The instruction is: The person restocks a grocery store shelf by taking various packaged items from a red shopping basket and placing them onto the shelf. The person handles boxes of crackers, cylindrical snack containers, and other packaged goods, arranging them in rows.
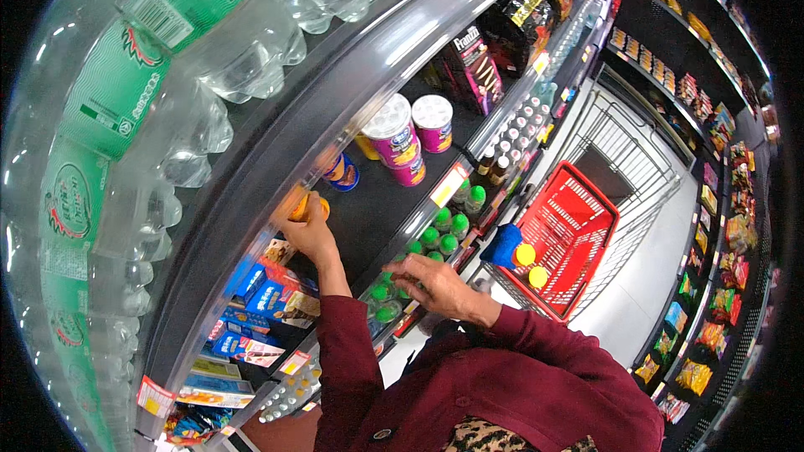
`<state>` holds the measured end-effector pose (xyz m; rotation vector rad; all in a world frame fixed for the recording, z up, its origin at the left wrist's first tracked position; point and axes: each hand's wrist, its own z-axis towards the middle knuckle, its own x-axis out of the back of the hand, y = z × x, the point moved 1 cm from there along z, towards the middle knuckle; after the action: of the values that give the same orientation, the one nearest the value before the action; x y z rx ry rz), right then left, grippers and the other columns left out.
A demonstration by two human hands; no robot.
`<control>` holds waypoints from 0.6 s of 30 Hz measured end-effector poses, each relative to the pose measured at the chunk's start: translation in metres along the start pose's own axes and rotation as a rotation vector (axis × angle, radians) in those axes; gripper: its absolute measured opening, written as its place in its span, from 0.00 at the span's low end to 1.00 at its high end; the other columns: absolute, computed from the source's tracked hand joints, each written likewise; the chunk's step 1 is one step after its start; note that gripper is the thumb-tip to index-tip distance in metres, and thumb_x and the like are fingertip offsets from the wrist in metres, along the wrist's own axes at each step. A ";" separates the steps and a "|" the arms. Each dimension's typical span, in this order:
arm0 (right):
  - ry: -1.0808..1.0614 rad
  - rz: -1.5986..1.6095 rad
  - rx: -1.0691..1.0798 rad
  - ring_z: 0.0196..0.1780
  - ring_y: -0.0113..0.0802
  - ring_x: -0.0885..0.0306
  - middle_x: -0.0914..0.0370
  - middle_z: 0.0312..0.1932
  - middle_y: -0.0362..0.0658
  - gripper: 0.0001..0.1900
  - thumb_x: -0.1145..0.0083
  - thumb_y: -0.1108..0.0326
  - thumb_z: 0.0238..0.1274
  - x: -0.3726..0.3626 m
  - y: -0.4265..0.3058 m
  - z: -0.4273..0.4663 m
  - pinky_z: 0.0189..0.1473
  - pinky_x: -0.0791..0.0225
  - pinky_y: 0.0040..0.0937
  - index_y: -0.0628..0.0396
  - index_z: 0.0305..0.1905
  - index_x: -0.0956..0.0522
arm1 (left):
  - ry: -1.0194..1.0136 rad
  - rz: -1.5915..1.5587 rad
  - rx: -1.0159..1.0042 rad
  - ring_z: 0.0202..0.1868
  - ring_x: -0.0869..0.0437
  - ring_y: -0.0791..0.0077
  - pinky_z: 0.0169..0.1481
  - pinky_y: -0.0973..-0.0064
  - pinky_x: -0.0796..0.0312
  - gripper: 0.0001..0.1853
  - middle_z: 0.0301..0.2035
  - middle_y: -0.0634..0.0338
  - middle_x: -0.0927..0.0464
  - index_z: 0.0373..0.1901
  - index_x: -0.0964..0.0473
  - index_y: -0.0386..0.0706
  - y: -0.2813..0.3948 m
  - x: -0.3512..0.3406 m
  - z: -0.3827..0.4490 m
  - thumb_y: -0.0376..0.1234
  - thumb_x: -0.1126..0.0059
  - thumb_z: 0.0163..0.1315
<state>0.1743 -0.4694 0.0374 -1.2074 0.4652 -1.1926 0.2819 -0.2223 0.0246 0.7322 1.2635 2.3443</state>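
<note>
My left hand (pixel 311 232) reaches onto a black store shelf (pixel 367 226), its fingers closed around an orange package (pixel 295 202) partly hidden behind the clear shelf edge. A blue round container (pixel 342 174) stands just beyond it, and purple tubs with white lids (pixel 433 114) are farther along. Below my left wrist lie blue snack boxes (pixel 276 301). My right hand (pixel 436 285) hovers at the lower shelf's front, over green-capped bottles (pixel 430 237), with its fingers bent; whether it touches a bottle is not clear.
A red shopping basket (pixel 568 232) sits in a wire cart (pixel 634 201) at the right, with yellow-capped items (pixel 525 255) and a blue cloth-like thing (pixel 502 246) at its near edge. Large plastic bottles with green labels (pixel 113 88) line the upper shelf. Across the aisle stand snack shelves (pixel 710 320).
</note>
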 end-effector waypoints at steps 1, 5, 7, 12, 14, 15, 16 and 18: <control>-0.004 0.002 -0.003 0.48 0.52 0.17 0.20 0.45 0.51 0.18 0.37 0.73 0.68 -0.001 -0.002 -0.003 0.49 0.22 0.44 0.55 0.61 0.22 | 0.004 0.070 -0.018 0.57 0.17 0.58 0.64 0.61 0.24 0.43 0.58 0.44 0.23 0.72 0.39 0.29 -0.016 0.003 0.006 0.35 0.23 0.61; 0.019 -0.042 -0.097 0.46 0.49 0.17 0.21 0.44 0.49 0.20 0.35 0.71 0.68 0.023 -0.003 -0.019 0.48 0.22 0.42 0.55 0.63 0.23 | -0.063 -0.048 0.034 0.56 0.17 0.57 0.63 0.60 0.23 0.38 0.58 0.44 0.23 0.64 0.34 0.30 0.020 0.007 -0.019 0.37 0.20 0.59; 0.060 -0.054 -0.149 0.46 0.47 0.18 0.22 0.43 0.48 0.21 0.34 0.69 0.68 0.039 -0.007 -0.026 0.48 0.22 0.41 0.54 0.64 0.23 | -0.155 -0.097 0.027 0.58 0.18 0.58 0.66 0.60 0.25 0.36 0.60 0.45 0.24 0.66 0.34 0.31 0.034 0.024 -0.044 0.33 0.23 0.62; 0.155 -0.013 -0.179 0.59 0.40 0.21 0.22 0.58 0.47 0.52 0.19 0.55 0.53 0.100 -0.046 -0.035 0.56 0.22 0.39 0.49 0.80 0.40 | -0.678 0.108 -0.361 0.60 0.22 0.47 0.67 0.54 0.30 0.39 0.58 0.43 0.25 0.66 0.29 0.34 0.094 0.058 -0.102 0.33 0.21 0.52; 0.192 0.071 -0.221 0.66 0.41 0.25 0.28 0.68 0.50 0.59 0.18 0.52 0.49 0.125 -0.059 -0.041 0.58 0.22 0.39 0.50 0.83 0.45 | -0.851 0.067 -0.415 0.60 0.23 0.43 0.66 0.54 0.29 0.43 0.55 0.42 0.26 0.69 0.30 0.36 0.138 0.039 -0.118 0.32 0.22 0.47; 0.224 0.096 -0.210 0.68 0.42 0.26 0.30 0.71 0.51 0.60 0.17 0.51 0.48 0.135 -0.064 -0.044 0.59 0.22 0.40 0.51 0.83 0.46 | -0.957 0.027 -0.387 0.60 0.23 0.45 0.65 0.53 0.29 0.44 0.54 0.44 0.26 0.70 0.30 0.38 0.144 0.031 -0.126 0.33 0.23 0.48; 0.245 0.092 -0.257 0.71 0.42 0.29 0.32 0.72 0.50 0.61 0.17 0.50 0.48 0.144 -0.070 -0.050 0.64 0.25 0.42 0.51 0.83 0.46 | -1.017 0.004 -0.398 0.60 0.23 0.46 0.64 0.53 0.28 0.44 0.54 0.45 0.26 0.71 0.30 0.39 0.145 0.021 -0.135 0.32 0.23 0.48; 0.269 -0.070 -0.230 0.72 0.47 0.30 0.29 0.70 0.51 0.56 0.18 0.51 0.51 0.158 -0.074 -0.062 0.70 0.32 0.45 0.52 0.81 0.42 | -1.116 -0.003 -0.461 0.59 0.23 0.48 0.63 0.52 0.28 0.43 0.55 0.46 0.27 0.71 0.30 0.40 0.146 0.004 -0.152 0.31 0.24 0.49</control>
<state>0.1495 -0.6296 0.1274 -1.2713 0.7832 -1.3983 0.1754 -0.3960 0.0796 1.5093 0.2246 1.5998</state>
